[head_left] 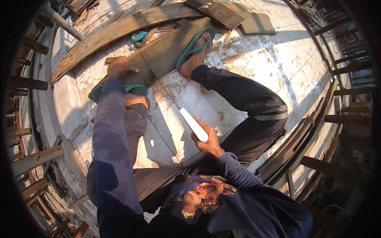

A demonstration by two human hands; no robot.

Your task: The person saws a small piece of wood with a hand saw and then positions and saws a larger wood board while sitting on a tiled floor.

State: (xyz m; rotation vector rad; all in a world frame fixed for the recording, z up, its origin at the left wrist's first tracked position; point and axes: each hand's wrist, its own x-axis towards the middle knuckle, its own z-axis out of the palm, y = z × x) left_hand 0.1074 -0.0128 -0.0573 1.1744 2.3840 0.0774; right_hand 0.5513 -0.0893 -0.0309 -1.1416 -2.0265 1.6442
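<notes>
My right hand (208, 139) is wrapped around the white handle of a handsaw (193, 125). The saw's thin blade, seen nearly edge-on, runs up and left to the near edge of a wooden board (170, 45). A thin dark line crosses the board close to where the blade meets it. On the board's left part, my left hand (119, 68) grips the far edge, thumb lying on the top face and the other fingers mostly hidden. Both my feet, in green flip-flops (194, 48), rest on the board, one on each side of the blade.
Beyond the board lie a blue tape measure (138, 36) and a long curved plank (119, 31). Shorter dark boards (216, 14) are at the top. Long wood strips (293, 146) lie at right. Wooden bars stick out along both sides. Sawdust and debris mark the tiled floor (254, 59).
</notes>
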